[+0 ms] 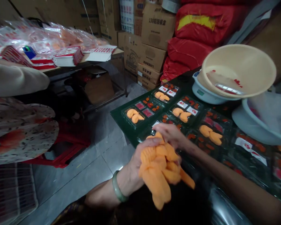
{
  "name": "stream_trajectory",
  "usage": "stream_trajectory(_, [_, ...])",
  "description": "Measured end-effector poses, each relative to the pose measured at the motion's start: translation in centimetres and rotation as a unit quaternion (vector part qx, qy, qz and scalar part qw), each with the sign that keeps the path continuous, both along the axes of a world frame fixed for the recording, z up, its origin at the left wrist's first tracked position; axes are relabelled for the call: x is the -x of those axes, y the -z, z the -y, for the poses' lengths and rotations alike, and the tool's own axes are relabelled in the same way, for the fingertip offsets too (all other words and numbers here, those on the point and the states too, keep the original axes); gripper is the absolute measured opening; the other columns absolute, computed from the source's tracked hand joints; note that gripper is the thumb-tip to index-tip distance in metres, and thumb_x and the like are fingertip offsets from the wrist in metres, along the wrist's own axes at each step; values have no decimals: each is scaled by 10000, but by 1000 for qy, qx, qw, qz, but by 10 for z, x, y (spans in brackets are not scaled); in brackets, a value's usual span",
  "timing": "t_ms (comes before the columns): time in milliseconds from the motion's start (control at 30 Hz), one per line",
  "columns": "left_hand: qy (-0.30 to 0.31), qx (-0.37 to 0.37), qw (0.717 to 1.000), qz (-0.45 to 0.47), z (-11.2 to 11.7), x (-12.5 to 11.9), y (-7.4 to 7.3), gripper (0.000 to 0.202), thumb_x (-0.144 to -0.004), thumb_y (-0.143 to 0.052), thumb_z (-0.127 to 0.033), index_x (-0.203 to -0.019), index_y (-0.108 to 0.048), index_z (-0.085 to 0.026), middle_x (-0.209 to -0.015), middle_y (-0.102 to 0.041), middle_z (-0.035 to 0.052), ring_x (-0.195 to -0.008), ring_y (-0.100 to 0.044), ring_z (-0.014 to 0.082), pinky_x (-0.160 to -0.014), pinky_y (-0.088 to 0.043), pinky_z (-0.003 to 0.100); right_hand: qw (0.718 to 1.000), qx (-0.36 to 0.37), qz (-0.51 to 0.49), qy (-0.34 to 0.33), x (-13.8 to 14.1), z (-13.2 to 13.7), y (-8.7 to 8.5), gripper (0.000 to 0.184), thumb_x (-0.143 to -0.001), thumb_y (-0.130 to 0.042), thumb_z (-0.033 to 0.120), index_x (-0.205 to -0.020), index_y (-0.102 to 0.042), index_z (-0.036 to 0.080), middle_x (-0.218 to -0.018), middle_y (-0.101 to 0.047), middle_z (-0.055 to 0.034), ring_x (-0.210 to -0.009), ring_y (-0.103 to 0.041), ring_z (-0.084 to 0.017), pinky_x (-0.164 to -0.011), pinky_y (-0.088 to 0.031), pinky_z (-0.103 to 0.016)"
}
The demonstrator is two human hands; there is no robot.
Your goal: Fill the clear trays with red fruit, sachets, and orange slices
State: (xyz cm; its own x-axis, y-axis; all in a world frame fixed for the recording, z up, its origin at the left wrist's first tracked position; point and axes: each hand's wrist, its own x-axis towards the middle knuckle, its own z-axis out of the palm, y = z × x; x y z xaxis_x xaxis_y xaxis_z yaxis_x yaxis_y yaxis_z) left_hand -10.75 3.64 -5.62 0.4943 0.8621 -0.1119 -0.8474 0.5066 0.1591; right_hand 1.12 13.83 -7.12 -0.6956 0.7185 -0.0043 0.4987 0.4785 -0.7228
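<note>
Left hand (140,159): curled, gripping the pile from below, pale green jade bangle (117,187) on the wrist.
Soft orange lobed pieces (159,168): bunched between both hands, above the trays.
Right hand (170,134): fingers closed down over the pile.
Black plastic trays (189,107): lined up on a dark green table (124,122), just beyond the hands.
White digital scale (201,92): farther right, carrying a tilted beige plastic bowl (239,53).

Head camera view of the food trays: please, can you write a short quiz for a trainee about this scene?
1. True or false: the cream plastic bowl rests on a white digital scale.
2. What colour are the large stuffed sacks behind the scale?
3. What do the left hand and right hand touch above the black plastic trays?
A soft orange lobes
B brown cardboard box
C folded sack

Key: 1 true; 2 red; 3 A
</note>
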Motion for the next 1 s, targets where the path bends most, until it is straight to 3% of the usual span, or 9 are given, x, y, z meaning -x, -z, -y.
stream_trajectory(67, [-53, 16, 998, -29, -12, 3, 1, 159, -691, -603, -302, -720, -575, -148, -711, -575, 40, -628, -584, 180, -607, -469, 297, 993, 93, -64, 46, -20, 3, -16, 452, -934, -191, 472, -1036, -525, 185, -797, -624, -43, -596, -570, -145, -459, -410, -247])
stream_trajectory(133, [-91, 34, 994, -48, -23, 3, 2, 147, -716, -571, -298, -706, -561, -151, -702, -577, 47, -623, -581, 178, -599, -476, 295, 971, 201, -109, 65, -38, 12, -30, 442, -905, -311, 517, -1127, -477, 173, -861, -626, -64, -648, -593, -154, -441, -424, -230])
stream_trajectory(200, [-114, 41, 991, -52, -31, -1, 4, 151, -741, -532, -303, -714, -554, -157, -712, -579, 50, -629, -585, 178, -599, -485, 296, 958, 256, -105, 73, -47, 26, -40, 433, -825, -511, 507, -1116, -485, 188, -853, -629, -51, -665, -600, -155, -442, -433, -216])
stream_trajectory(300, [-140, 21, 989, -52, -39, -8, 5, 203, -811, -437, -311, -718, -541, -163, -706, -561, 39, -653, -590, 177, -605, -489, 290, 948, 261, -123, 135, -50, 44, -43, 362, -731, -649, 459, -941, -539, 186, -691, -593, 8, -527, -545, -114, -404, -408, -202])
stream_trajectory(433, [-146, 35, 987, -58, -45, -3, 6, 324, -869, -331, -351, -739, -544, -144, -722, -555, 67, -687, -597, 179, -611, -506, 281, 935, 185, -188, 238, -59, 44, -39, 303, -707, -670, 447, -785, -556, 176, -558, -526, 35, -428, -462, -85, -384, -385, -206])
stream_trajectory(567, [-128, 64, 990, -16, -49, 19, 4, 309, -841, -376, -402, -750, -535, -154, -739, -551, 82, -591, -561, 135, -411, -428, 179, 930, 70, -196, 302, -75, 39, -31, 234, -682, -695, 369, -764, -555, 200, -621, -576, 11, -480, -495, -106, -427, -410, -226])
stream_trajectory(733, [-182, 55, 982, -9, -53, 32, -3, 275, -836, -404, -409, -757, -504, -166, -698, -516, 47, -611, -564, 117, -373, -383, 125, 972, -32, -104, 208, -60, 48, 4, 87, -763, -603, 274, -740, -552, 207, -794, -618, -24, -676, -557, -158, -580, -446, -273])
stream_trajectory(833, [-175, 50, 983, -8, -54, 28, -6, 292, -852, -371, -416, -783, -498, -162, -703, -511, 52, -614, -572, 117, -359, -372, 119, 982, -132, -14, 134, -40, 51, 24, 70, -819, -532, 214, -760, -562, 189, -822, -609, -46, -756, -547, -174, -657, -423, -293])
stream_trajectory(1000, [-198, 108, 972, -61, -56, 13, -8, 254, -851, -409, -387, -762, -497, -166, -672, -529, 47, -544, -559, 125, -364, -397, 156, 936, -304, 172, 43, -22, 47, 23, 215, -838, -492, 139, -649, -591, 170, -822, -605, -84, -822, -495, -221, -668, -349, -342])
